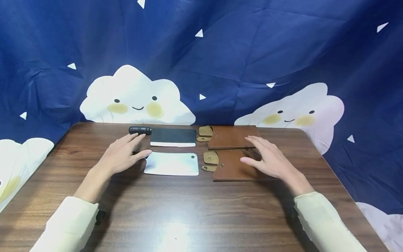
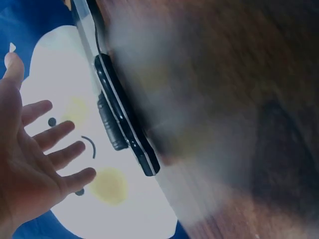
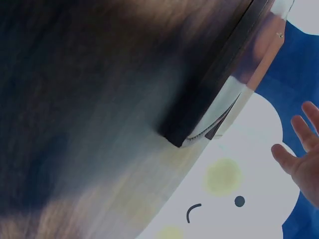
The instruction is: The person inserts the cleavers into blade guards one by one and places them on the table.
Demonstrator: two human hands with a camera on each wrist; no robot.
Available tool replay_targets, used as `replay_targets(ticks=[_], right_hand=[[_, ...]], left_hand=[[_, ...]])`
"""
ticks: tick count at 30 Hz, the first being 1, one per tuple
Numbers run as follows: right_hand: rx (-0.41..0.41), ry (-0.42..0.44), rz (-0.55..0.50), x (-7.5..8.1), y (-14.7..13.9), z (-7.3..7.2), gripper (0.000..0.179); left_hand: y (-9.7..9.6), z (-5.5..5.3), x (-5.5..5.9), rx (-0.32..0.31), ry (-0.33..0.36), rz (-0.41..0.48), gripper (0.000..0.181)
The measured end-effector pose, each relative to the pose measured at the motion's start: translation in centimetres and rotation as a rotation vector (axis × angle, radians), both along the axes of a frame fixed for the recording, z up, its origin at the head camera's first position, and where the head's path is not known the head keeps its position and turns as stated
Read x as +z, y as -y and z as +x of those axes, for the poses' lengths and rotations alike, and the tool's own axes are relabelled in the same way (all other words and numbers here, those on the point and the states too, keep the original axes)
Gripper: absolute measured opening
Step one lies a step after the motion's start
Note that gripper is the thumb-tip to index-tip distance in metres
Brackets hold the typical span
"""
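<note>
Above the glossy table [image 1: 148, 201], your wide-spread left hand [image 1: 121, 154] and right hand [image 1: 267, 159] partly hide, in head view, the flat shiny cleaver [image 1: 171, 164] and stitched sheaths [image 1: 234, 168].

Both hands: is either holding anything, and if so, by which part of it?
Nothing is held. The left hand is clear of the nearer black handle, and the right hand is clear of the brown sheaths.
</note>
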State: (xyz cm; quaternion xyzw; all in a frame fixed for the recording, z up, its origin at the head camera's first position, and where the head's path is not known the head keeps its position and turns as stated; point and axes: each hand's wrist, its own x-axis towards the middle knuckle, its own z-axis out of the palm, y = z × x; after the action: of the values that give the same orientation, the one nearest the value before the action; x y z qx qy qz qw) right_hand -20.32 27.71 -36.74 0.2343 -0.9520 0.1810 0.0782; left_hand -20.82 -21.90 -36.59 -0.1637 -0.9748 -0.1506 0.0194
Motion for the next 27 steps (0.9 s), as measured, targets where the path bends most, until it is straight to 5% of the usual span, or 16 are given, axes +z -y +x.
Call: replay_targets(ticks=[14, 27], right_hand=[[-0.005, 0.134, 0.003, -0.7, -0.8, -0.1, 0.092], [0.022, 0.199, 0.003, -1.6, -1.0, -0.5, 0.1]], left_hand=[[0.7, -0.6, -0.4, -0.036, 0.024, 0.077, 0.079], [1.7, -1.8, -0.7, -0.004, 0.209, 0.294, 0.074]])
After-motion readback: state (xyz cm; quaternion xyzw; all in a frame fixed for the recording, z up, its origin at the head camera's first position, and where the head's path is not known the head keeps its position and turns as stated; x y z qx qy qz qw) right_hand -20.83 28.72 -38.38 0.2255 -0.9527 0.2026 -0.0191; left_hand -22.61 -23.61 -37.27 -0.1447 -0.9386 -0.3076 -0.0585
